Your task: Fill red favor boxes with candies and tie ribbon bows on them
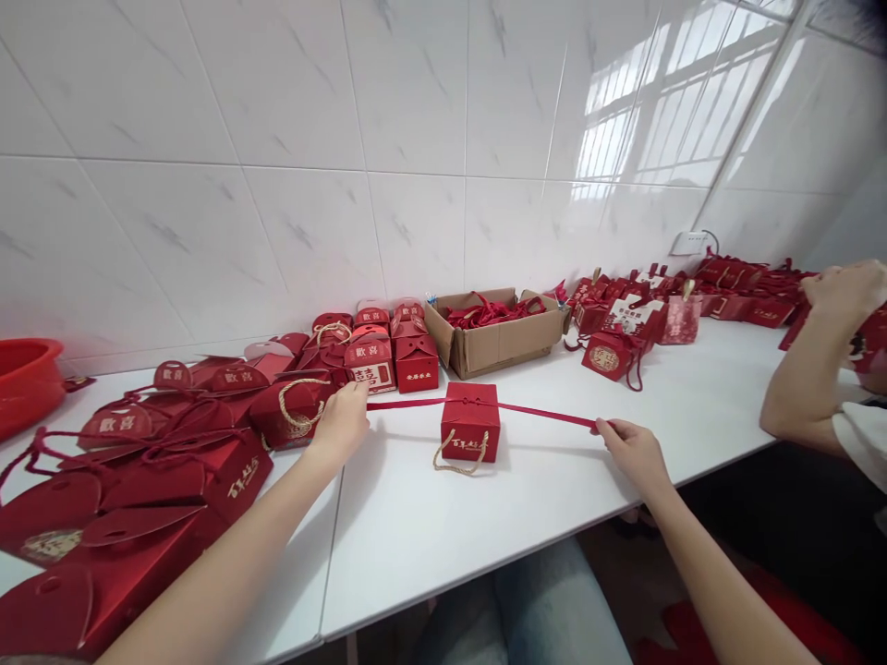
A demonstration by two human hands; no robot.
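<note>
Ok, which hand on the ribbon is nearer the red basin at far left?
Left. The left hand grips the ribbon to the right of the basin, with piled boxes between; the right hand is farther off, beyond the small red box.

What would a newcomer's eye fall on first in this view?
First, the small red gift box at mid-table, its ribbon stretched out sideways between the left grip and the right grip. Next, the crowd of red boxes over the left part of the white table, with a bright red basin at the far left edge. Behind the gift box, an open cardboard carton holds tangled red strips.
</note>
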